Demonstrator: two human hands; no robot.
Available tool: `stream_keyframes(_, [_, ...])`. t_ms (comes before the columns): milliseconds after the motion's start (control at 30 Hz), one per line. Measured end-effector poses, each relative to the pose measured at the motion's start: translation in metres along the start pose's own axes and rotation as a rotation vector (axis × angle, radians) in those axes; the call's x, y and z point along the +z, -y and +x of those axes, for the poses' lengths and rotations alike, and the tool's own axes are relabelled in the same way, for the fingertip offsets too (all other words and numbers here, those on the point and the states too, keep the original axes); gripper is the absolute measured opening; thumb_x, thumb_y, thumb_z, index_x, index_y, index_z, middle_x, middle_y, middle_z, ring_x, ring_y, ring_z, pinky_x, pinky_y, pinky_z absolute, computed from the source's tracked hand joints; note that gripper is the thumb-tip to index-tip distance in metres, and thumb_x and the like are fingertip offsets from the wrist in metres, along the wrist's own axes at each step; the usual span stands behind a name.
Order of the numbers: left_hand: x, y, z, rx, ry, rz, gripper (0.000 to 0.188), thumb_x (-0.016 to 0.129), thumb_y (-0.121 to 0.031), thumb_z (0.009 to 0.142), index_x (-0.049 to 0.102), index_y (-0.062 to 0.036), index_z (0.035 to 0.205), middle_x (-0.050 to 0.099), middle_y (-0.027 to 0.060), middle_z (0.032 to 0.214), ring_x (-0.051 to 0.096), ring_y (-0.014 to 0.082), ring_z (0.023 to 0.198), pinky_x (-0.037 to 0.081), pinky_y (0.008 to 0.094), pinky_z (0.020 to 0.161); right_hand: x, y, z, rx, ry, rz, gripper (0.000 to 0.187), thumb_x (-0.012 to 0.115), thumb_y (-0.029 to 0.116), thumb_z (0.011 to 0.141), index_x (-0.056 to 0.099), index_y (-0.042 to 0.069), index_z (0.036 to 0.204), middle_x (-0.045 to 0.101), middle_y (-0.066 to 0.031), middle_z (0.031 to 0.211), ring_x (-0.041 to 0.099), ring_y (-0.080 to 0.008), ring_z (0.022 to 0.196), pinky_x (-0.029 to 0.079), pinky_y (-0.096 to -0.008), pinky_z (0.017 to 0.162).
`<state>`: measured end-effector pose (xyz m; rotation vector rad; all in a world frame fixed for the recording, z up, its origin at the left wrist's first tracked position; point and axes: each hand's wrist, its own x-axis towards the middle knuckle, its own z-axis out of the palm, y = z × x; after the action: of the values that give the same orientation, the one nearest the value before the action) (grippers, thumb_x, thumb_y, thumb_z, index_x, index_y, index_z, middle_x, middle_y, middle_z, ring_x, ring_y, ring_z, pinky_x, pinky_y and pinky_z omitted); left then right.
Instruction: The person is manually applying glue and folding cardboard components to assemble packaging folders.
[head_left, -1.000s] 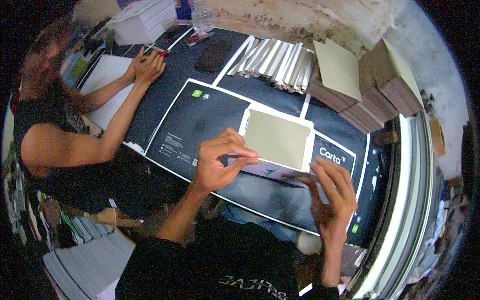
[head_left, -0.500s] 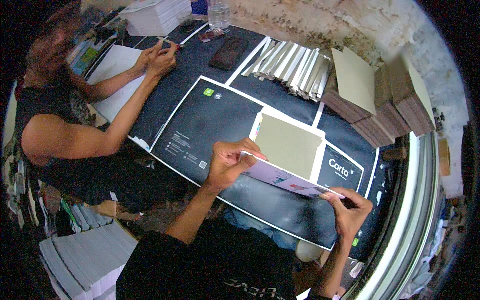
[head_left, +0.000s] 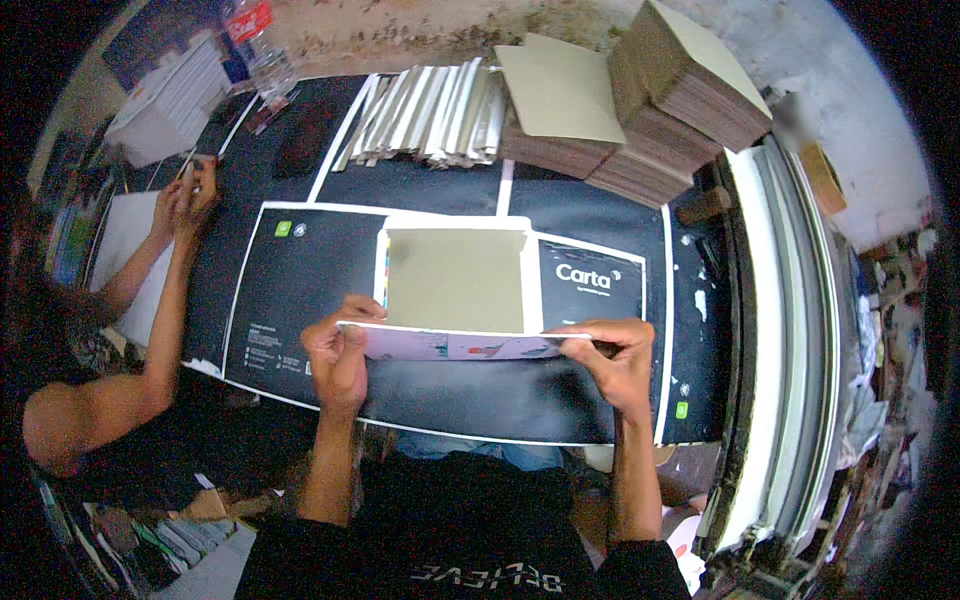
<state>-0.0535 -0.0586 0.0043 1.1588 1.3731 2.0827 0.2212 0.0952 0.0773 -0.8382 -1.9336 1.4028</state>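
Note:
Between my hands is a printed cover (head_left: 455, 346) with lilac artwork on its outer side, its near part raised so that the artwork faces me. Beyond that raised edge, a grey board panel (head_left: 455, 280) with white paper margins shows; coloured marks run along its left margin. My left hand (head_left: 338, 355) pinches the left end of the raised edge, thumb toward me and fingers behind. At the right end, my right hand (head_left: 612, 362) grips the same edge between thumb and fingers. How the raised part joins the grey panel is hidden behind the edge.
A black printed sheet (head_left: 300, 270) covers the table. Paper strips (head_left: 430, 115) and stacked grey boards (head_left: 640, 120) stand at the back. Pale rails (head_left: 790, 330) run along the right. At left, another person's hands (head_left: 185, 195) are near white paper (head_left: 130, 260), a paper stack (head_left: 170, 100) and a bottle (head_left: 262, 55).
The view has swung toward the right, so the table now looks straighter. My hands keep hold of the cover's raised edge, which now lies nearly level across the view.

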Motion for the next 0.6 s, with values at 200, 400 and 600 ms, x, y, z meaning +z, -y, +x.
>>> stream_keyframes(200, [0.008, -0.003, 0.002, -0.064, -0.038, -0.018, 0.040, 0.066, -0.031, 0.101, 0.070, 0.0058, 0.088, 0.069, 0.0164, 0.093, 0.062, 0.0190, 0.089, 0.047, 0.0336, 0.081, 0.004, -0.003, 0.002, 0.038, -0.084, 0.158, 0.013, 0.078, 0.002, 0.087, 0.079, -0.005, 0.098, 0.078, -0.0146, 0.096, 0.072, -0.0145, 0.081, 0.058, -0.0265, 0.073])
stream_keyframes(400, [0.015, -0.007, 0.002, -0.098, -0.118, 0.097, 0.035, 0.063, -0.029, 0.103, 0.072, 0.0033, 0.093, 0.071, 0.0139, 0.095, 0.064, 0.0164, 0.086, 0.049, 0.0320, 0.080, 0.013, -0.018, -0.002, 0.022, -0.235, 0.102, 0.015, 0.082, 0.010, 0.086, 0.081, -0.001, 0.097, 0.079, -0.0090, 0.091, 0.069, -0.0110, 0.078, 0.054, -0.0238, 0.068])
stream_keyframes(600, [0.051, -0.071, -0.028, 0.038, 0.168, 0.745, 0.147, 0.094, -0.049, 0.066, -0.006, 0.0074, 0.159, 0.004, 0.0283, 0.168, 0.010, 0.0382, 0.156, 0.006, 0.0474, 0.127, 0.048, 0.023, -0.028, 0.029, -0.676, -0.189, 0.020, 0.087, 0.013, 0.081, 0.079, -0.001, 0.093, 0.077, -0.0091, 0.084, 0.066, -0.0112, 0.069, 0.050, -0.0251, 0.062])
